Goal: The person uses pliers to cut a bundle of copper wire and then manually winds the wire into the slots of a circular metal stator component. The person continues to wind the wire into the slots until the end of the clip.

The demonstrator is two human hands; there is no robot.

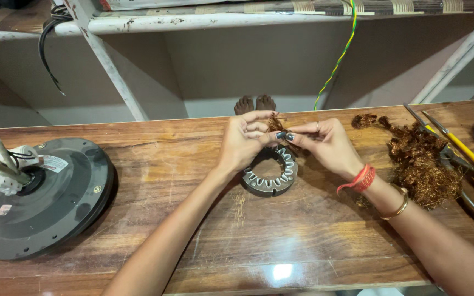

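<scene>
My left hand and my right hand meet above the middle of the wooden table. Both pinch a small tuft of copper wire between their fingertips. Just below the hands lies a grey metal stator ring with slots around its inner edge, flat on the table; my left hand partly covers its upper left side. My right wrist wears a red thread and a gold bangle.
A dark round fan motor housing with white wiring sits at the left. A heap of tangled copper wire lies at the right beside yellow-handled tools. A yellow-green cable hangs behind. Toes of two feet show past the far edge.
</scene>
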